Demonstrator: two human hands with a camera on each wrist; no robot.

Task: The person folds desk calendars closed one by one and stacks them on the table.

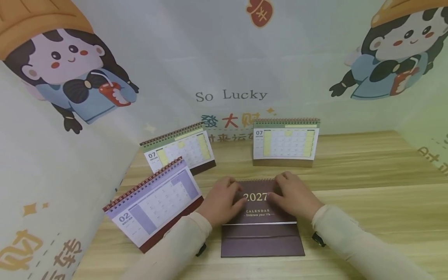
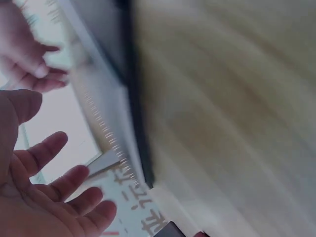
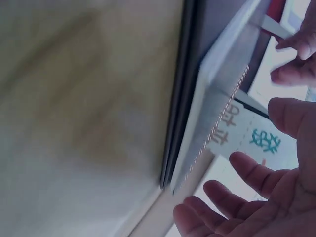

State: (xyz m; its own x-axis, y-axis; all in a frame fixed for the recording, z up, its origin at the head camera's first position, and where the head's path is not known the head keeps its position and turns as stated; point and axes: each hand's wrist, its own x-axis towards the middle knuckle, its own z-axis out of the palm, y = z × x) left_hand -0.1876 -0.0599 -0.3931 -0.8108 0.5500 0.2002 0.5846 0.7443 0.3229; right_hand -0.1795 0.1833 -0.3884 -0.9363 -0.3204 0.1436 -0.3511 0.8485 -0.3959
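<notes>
A dark purple desk calendar (image 1: 258, 217) with a gold "2027" cover lies folded low on the table, its wire binding at the far edge and its base flap (image 1: 262, 247) extending towards me. My left hand (image 1: 224, 200) is over its left side, and my right hand (image 1: 294, 194) over its right. Both wrist views show the fingers loosely bent and spread above the calendar, holding nothing. The left hand (image 2: 54, 197) appears apart from the cover (image 2: 106, 98), as does the right hand (image 3: 256, 197) from its side. Whether any fingertip touches the binding cannot be told.
Left of the hands stands a purple calendar (image 1: 161, 206) showing 02, partly hiding a green-topped calendar (image 1: 189, 146) showing 07. Another green-topped calendar (image 1: 287, 144) stands behind the right hand. Printed cloth walls (image 1: 168, 70) enclose the wooden table (image 1: 367, 167).
</notes>
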